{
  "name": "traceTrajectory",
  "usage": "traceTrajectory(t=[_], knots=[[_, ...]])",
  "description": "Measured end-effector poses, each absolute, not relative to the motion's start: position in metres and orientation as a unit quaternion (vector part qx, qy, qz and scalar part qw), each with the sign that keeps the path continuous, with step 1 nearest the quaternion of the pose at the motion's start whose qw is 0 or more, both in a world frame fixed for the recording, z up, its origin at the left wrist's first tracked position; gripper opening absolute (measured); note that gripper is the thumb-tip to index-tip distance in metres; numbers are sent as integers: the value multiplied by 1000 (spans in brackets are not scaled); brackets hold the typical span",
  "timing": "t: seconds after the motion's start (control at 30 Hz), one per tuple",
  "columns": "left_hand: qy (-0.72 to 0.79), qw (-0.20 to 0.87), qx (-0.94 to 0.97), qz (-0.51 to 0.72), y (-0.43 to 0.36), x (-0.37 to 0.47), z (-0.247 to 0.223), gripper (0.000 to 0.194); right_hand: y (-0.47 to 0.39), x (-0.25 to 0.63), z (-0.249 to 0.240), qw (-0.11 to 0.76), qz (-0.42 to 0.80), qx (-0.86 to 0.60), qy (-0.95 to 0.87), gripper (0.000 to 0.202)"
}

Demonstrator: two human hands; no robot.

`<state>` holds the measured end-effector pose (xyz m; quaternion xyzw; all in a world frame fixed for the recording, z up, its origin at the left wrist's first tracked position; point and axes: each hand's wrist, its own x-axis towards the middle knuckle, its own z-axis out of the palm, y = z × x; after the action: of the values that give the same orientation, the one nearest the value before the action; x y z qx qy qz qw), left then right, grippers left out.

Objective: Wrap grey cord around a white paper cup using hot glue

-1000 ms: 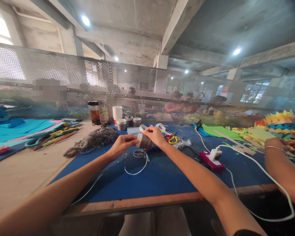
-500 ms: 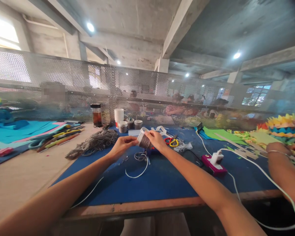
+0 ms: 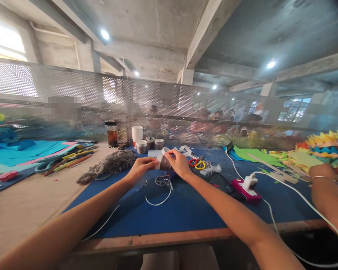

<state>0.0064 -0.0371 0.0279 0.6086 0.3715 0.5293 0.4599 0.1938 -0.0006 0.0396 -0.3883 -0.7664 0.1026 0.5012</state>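
A small white-rimmed cup wound with grey-brown cord (image 3: 165, 164) is held tilted above the blue mat (image 3: 180, 213). My left hand (image 3: 142, 167) pinches its left end between thumb and fingers. From the right, my right hand (image 3: 178, 162) closes over its side and covers part of the winding. Below it, a loop of grey and white cord (image 3: 159, 204) lies on the mat. Red-and-yellow-handled scissors (image 3: 199, 164) lie to the right of my right hand.
Behind my left hand lies a heap of grey cord (image 3: 112, 164). White cups (image 3: 137, 133) and a dark-lidded jar (image 3: 112, 134) stand at the back by a perforated screen (image 3: 169, 101). To the right are a magenta power strip (image 3: 246, 191), green sheets (image 3: 259, 155) and a co-worker's arm (image 3: 325, 191).
The view has shifted slightly. Both hands keep hold of the cup at nearly the same spot, and the co-worker's hand at the right has moved a little.
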Motion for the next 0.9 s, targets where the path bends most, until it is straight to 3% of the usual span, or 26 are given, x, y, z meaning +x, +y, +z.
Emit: traceTrajectory(t=[0.2,0.43,0.6,0.77,0.9], knots=[[331,495,548,587,-27,1,26,24,5,195,36,535,165,-367,-743,33],[328,501,523,607,-23,-3,24,26,8,195,29,466,172,-436,-750,59],[334,488,518,618,-21,-4,23,29,14,195,24,460,202,-417,-757,59],[332,468,513,638,-19,-6,22,28,22,194,16,476,318,-357,-738,57],[337,487,500,632,-19,-7,23,30,24,194,14,483,314,-348,-740,54]])
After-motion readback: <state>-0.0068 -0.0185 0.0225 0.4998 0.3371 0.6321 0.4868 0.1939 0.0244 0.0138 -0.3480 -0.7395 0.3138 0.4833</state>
